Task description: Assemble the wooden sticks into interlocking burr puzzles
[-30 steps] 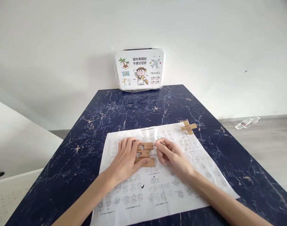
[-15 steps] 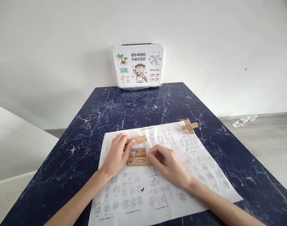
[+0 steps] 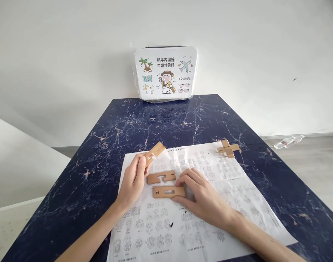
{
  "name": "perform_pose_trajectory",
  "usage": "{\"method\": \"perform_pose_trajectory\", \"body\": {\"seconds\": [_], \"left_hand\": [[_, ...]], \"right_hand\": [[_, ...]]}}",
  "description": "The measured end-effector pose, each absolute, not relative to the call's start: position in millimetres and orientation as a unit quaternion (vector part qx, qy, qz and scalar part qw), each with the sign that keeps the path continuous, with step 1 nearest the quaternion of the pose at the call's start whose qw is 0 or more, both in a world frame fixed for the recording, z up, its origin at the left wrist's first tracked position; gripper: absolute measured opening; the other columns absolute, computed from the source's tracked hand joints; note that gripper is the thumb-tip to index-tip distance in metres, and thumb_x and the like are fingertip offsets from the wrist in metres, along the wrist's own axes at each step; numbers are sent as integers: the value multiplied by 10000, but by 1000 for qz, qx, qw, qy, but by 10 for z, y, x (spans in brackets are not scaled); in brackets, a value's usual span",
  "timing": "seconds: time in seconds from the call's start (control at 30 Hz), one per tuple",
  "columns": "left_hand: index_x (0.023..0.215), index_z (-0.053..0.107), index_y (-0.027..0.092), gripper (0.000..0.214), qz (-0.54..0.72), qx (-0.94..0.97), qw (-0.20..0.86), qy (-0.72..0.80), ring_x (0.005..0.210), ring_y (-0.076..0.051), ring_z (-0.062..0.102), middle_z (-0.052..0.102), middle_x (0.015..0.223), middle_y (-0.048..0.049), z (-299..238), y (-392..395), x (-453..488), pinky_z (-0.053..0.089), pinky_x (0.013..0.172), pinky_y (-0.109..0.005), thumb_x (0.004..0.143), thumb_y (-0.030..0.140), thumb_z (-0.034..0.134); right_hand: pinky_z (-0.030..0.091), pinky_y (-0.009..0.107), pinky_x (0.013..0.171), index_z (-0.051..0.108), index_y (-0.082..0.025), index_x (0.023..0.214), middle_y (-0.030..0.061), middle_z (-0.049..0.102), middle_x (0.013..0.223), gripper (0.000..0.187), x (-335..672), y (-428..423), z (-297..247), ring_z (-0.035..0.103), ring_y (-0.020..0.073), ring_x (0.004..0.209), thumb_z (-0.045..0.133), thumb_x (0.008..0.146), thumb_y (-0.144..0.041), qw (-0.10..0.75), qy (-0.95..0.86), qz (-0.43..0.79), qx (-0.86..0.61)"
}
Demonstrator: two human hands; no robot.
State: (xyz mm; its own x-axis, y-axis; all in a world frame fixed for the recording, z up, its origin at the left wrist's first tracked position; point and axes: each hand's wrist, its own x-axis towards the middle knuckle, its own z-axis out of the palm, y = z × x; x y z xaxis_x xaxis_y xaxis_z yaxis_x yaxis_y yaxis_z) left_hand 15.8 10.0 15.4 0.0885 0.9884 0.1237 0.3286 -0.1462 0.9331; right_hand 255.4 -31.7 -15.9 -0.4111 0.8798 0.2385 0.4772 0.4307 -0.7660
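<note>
My left hand point(image 3: 133, 181) is closed on a flat wooden puzzle piece point(image 3: 157, 149) marked 3, raised at a slant with its far end up and to the right. Its slot is partly covered by my fingers. Below lies a puzzle piece marked 1 point(image 3: 155, 178), which has a notch cut in its lower edge. Nearest me is a puzzle piece marked 2 point(image 3: 161, 192) with a long slot. My right hand point(image 3: 196, 191) has its thumb and fingers around the right end of piece 2, which they partly hide.
A printed instruction sheet point(image 3: 144, 251) lies under the pieces on the dark blue marbled table point(image 3: 101, 153). At its far right corner sits an assembled wooden cross point(image 3: 228, 148). A white cartoon-printed case point(image 3: 166, 72) leans on the wall; a clear plastic bottle point(image 3: 283, 142) lies on the floor.
My left hand has lifted and tilted piece 3 up to the right. Pieces 1 and 2, side by side before, now have a gap between them. My right hand has taken hold of piece 2's end.
</note>
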Motion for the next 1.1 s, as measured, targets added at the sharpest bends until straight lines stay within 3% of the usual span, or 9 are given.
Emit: {"method": "perform_pose_trajectory", "body": {"seconds": [0.17,0.33,0.7,0.9,1.1], "left_hand": [[1118,598,207,349,428,621,407,515,588,-141,381,426,731,44,151,86,159,338,571,-295,1147,473,373],[1153,597,206,319,434,621,410,508,590,-134,379,430,738,47,175,86,175,340,567,-288,1145,451,393],[1045,612,213,315,418,644,383,515,583,-140,370,400,684,53,176,49,161,312,565,-278,1131,455,428],[981,615,217,282,358,685,253,581,570,-158,450,594,740,8,143,100,121,338,577,-299,1106,413,455],[996,623,217,240,307,742,183,567,827,-243,610,691,888,-51,94,154,88,438,731,-342,1096,386,484]], "right_hand": [[551,465,818,582,-274,1073,67,688,1025,142,2604,-293,-155,641,284,941,705,1003,-283,308,-770,332,-450],[551,473,837,610,-276,1130,88,701,1075,129,2607,-291,-148,655,302,990,679,1030,-320,315,-775,331,-436],[567,452,837,624,-250,1187,74,703,1058,156,2607,-306,-112,656,278,969,673,1040,-242,306,-805,301,-409],[561,407,832,626,-247,1140,52,714,1040,125,2599,-310,-89,665,250,938,645,1041,-174,306,-835,263,-375],[551,396,825,616,-241,1120,50,692,1022,90,2588,-317,-102,645,239,936,632,1050,-185,313,-824,279,-381]]}}
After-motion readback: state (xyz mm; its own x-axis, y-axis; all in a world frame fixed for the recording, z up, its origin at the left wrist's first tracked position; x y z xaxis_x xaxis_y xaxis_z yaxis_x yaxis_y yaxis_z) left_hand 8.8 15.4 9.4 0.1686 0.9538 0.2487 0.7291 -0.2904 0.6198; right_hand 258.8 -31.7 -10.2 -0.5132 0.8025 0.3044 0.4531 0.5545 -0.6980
